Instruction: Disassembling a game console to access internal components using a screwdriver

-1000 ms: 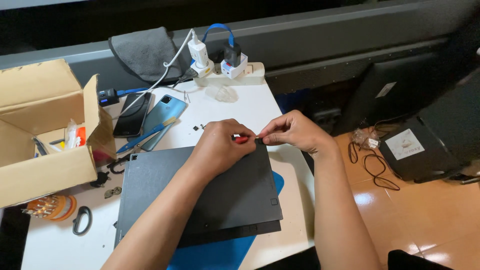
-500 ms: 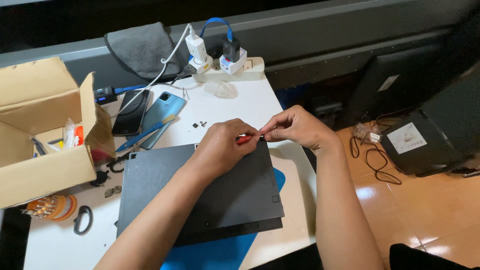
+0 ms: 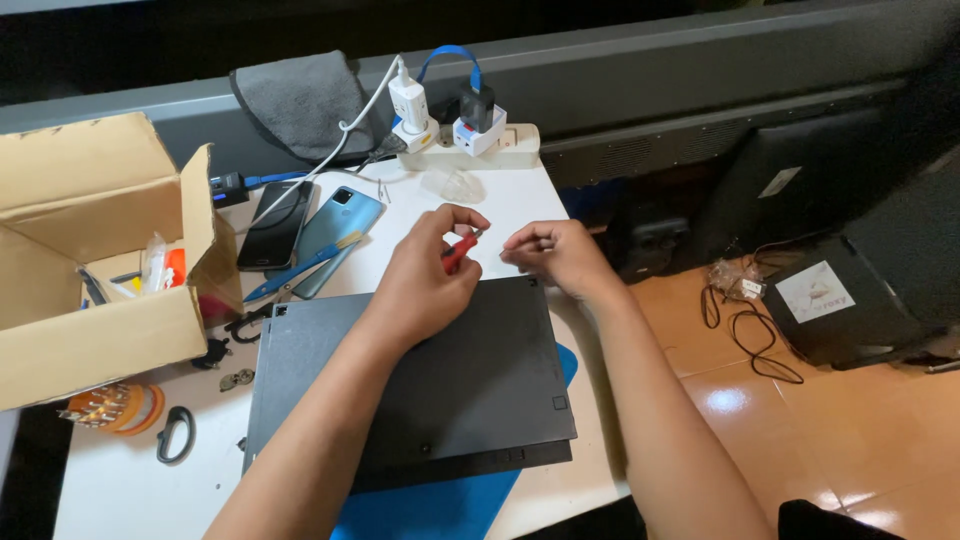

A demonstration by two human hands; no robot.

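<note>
A black laptop [image 3: 450,400] lies bottom side up on a blue mat [image 3: 440,505] on the white table [image 3: 130,495]. My left hand [image 3: 425,285] hovers over the laptop's far edge and grips a small red-handled screwdriver [image 3: 458,250], with the metal tip pointing up and to the right. My right hand [image 3: 555,255] is just to the right of that tip, above the laptop's far right corner. Its thumb and fingers are pinched together. Anything between them is too small to see.
An open cardboard box [image 3: 95,260] with small items stands at the left. Two phones [image 3: 310,230], blue-handled pliers [image 3: 290,275], a power strip [image 3: 470,150] with chargers and a grey cloth [image 3: 300,100] lie behind. Rings and a clip [image 3: 175,435] lie near the left. The table edge drops off at the right.
Both hands have lifted off the laptop's far edge and moved apart. The screwdriver tip has swung upward, away from the right hand's fingers.
</note>
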